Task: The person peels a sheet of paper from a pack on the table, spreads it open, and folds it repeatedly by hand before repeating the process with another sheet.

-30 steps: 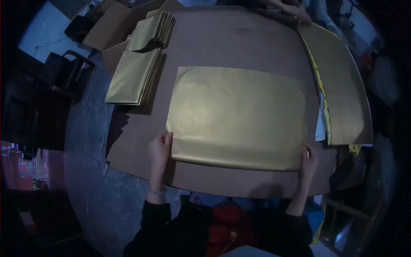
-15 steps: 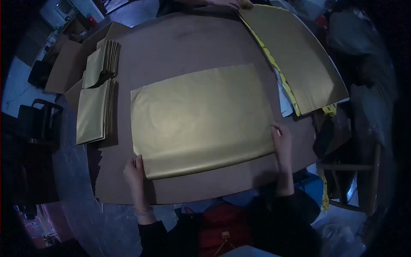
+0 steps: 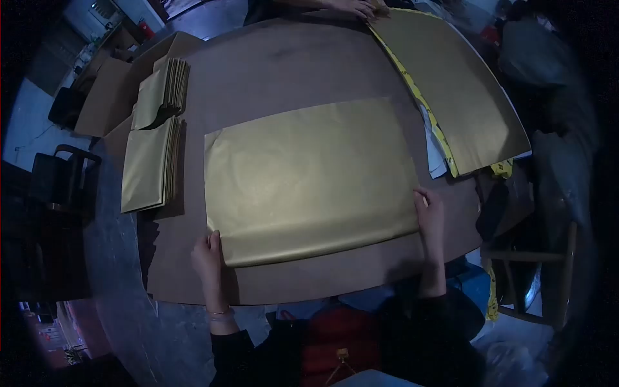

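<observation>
A large gold paper sheet (image 3: 309, 180) lies on the brown tabletop (image 3: 277, 71), its near edge curled over in a soft roll. My left hand (image 3: 207, 255) pinches the sheet's left edge near the front corner. On the opposite side, my right hand (image 3: 430, 211) has its fingers closed on the right edge, close to the near corner. Between the two hands the sheet stays spread out, with faint creases at its upper left.
Folded gold papers (image 3: 147, 168) stand in two stacks at the left, beside an open cardboard box (image 3: 106, 97). A pile of gold sheets (image 3: 461, 90) with yellow-edged wrapping lies at the right. Another person's hand (image 3: 353, 8) touches its far corner. A chair (image 3: 64, 174) stands left.
The camera view has turned, so table and stacks appear shifted left and tilted compared with a second ago. Both hands keep their hold on the sheet, which shows little change in shape.
</observation>
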A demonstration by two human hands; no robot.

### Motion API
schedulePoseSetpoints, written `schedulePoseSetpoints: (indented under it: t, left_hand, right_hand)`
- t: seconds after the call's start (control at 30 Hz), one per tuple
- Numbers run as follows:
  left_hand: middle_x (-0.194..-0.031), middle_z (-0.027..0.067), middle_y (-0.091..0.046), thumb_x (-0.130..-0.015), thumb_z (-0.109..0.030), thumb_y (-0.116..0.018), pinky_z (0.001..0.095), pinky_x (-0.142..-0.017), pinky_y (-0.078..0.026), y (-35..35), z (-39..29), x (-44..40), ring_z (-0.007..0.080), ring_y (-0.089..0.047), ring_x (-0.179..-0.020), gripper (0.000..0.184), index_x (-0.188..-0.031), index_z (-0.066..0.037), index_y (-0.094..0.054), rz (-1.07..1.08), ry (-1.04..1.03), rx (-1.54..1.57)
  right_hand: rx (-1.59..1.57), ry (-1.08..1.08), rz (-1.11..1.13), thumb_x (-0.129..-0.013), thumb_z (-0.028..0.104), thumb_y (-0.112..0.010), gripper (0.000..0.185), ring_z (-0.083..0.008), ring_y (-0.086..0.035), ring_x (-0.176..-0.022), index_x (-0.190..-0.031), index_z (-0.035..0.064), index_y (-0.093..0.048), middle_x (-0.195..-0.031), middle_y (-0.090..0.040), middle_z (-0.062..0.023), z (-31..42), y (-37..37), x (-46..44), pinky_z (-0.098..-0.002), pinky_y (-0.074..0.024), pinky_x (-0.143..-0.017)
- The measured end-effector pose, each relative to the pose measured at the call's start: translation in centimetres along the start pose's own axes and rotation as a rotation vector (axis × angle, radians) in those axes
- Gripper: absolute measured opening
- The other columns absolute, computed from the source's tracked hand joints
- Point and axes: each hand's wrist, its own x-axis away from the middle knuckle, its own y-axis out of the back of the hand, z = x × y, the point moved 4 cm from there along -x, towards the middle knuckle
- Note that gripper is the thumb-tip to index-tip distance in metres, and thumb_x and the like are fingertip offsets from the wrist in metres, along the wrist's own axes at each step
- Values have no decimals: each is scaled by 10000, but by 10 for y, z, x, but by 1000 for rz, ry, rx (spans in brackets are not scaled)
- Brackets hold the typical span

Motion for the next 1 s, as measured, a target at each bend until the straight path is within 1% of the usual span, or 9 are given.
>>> schedulePoseSetpoints:
  t: [0.07,0.43,0.5,0.6,0.73,0.8,0.83,0.93,1.0]
  left_hand:
    - [-821,214,-636,-869,-444,-547,470,-683,-481,-5,6,-3,407,-613,-795,433,-836,-20,-626,-5,-4,-11]
    - [-799,206,-635,-871,-437,-543,487,-681,-461,-3,4,-3,411,-607,-807,407,-887,-37,-618,26,-1,-64]
    - [-782,248,-606,-868,-424,-560,471,-646,-455,4,-5,0,427,-595,-770,460,-804,32,-582,43,14,23]
    - [-788,239,-606,-871,-410,-556,465,-662,-455,-3,1,-1,423,-595,-801,440,-782,19,-581,27,10,-4]
    - [-818,185,-633,-859,-317,-597,480,-677,-463,0,-3,3,398,-603,-791,282,-970,-62,-554,6,15,17]
    - [-928,158,-622,-840,-231,-620,463,-698,-469,6,-14,7,371,-592,-868,250,-1017,-80,-528,-100,-111,43]
    - [-1083,148,-570,-813,-138,-618,454,-743,-474,8,-21,3,338,-561,-984,318,-1111,-100,-515,42,-13,-100]
    - [-1310,140,-461,-790,-12,-524,426,-920,-433,8,-38,-4,333,-467,-1172,450,-1234,-82,-503,-197,-585,-66]
    - [-1340,114,-456,-802,9,-469,429,-954,-413,2,-46,-7,319,-447,-1212,414,-1206,-66,-523,7,-858,-96]
  right_hand:
    - [25,-36,-1,-846,134,-595,216,-240,-617,-940,-1011,5,-649,-982,-642,-153,-1,0,-1,-326,-461,-834]
    - [4,-53,17,-867,165,-579,222,-288,-605,-960,-1024,23,-644,-993,-630,-144,-7,0,0,-371,-463,-820]
    - [89,1,27,-873,160,-576,213,-281,-601,-948,-1022,24,-646,-982,-626,-139,2,3,-1,-358,-459,-833]
    - [-1,14,25,-869,159,-583,211,-274,-598,-947,-1016,21,-647,-970,-624,-140,-11,-2,-2,-354,-454,-834]
    - [-17,-41,69,-894,160,-566,218,-275,-593,-977,-1036,12,-640,-992,-623,-156,-6,-2,-3,-362,-457,-851]
    - [-26,-62,96,-905,155,-557,217,-283,-584,-1013,-1044,8,-636,-1022,-622,-160,2,-4,-2,-381,-460,-882]
    - [-5,-64,97,-905,153,-556,217,-286,-580,-1025,-1046,10,-637,-1039,-621,-162,-1,-4,-3,-390,-461,-892]
    - [20,-42,85,-911,143,-546,221,-290,-581,-1022,-1064,9,-632,-1045,-624,-168,-8,-4,-4,-398,-459,-897]
    - [5,11,94,-915,138,-538,225,-288,-584,-1010,-1077,8,-625,-1043,-623,-168,-1,-1,-3,-398,-457,-892]
